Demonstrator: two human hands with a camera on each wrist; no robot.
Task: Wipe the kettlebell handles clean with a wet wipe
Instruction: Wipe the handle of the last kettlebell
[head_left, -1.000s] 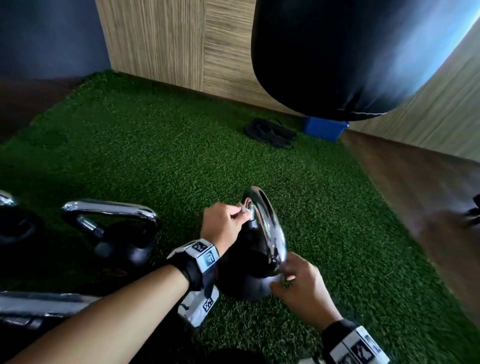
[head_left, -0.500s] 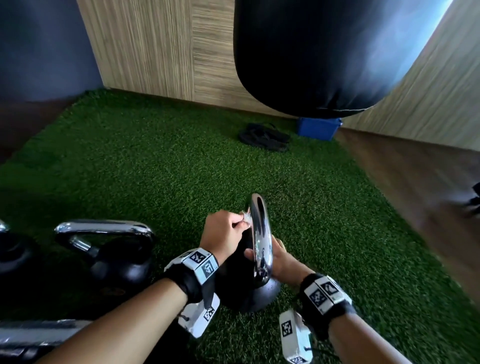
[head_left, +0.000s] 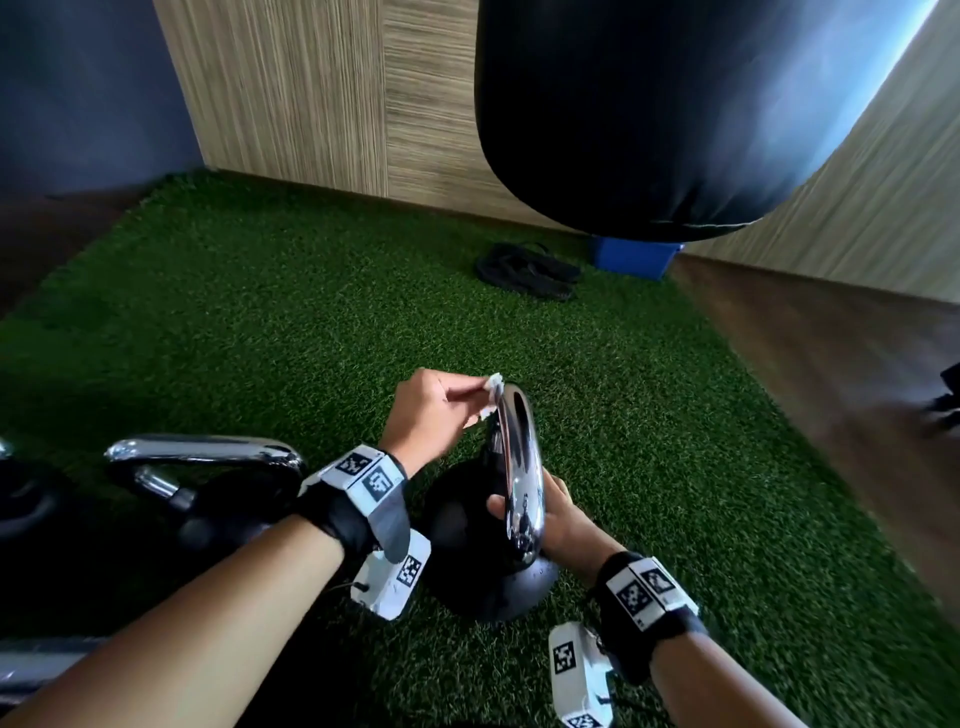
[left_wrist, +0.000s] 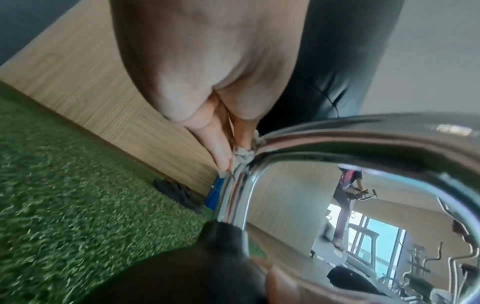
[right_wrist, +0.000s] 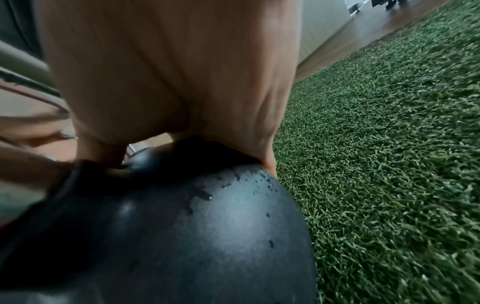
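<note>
Two hands work on a black kettlebell (head_left: 470, 545) standing on green artificial turf (head_left: 260, 338), near the middle of the head view. The left hand (head_left: 428, 415) pinches a small, crumpled white wet wipe (head_left: 493, 387) between thumb and fingertips and presses it against the far top bend of the chrome handle (head_left: 519, 467); the left wrist view shows the wipe (left_wrist: 244, 155) bunched between the fingertips and the polished metal (left_wrist: 363, 144). The right hand (head_left: 563, 519) rests against the right side of the kettlebell at the base of the handle, fingers curled round it with a fingertip showing on the left of the chrome; the right wrist view shows that hand (right_wrist: 168, 72) lying on top of the dark, rounded body (right_wrist: 207, 226). To the left stands a second kettlebell (head_left: 208, 499) with its chrome handle lying crosswise, and parts of others show at the left edge. A black punching bag (head_left: 649, 114) hangs above the far right of the turf, with a blue box (head_left: 636, 257) and a coiled dark rope (head_left: 524, 270) on the floor below it, against a wood-panelled wall (head_left: 311, 88).
</note>
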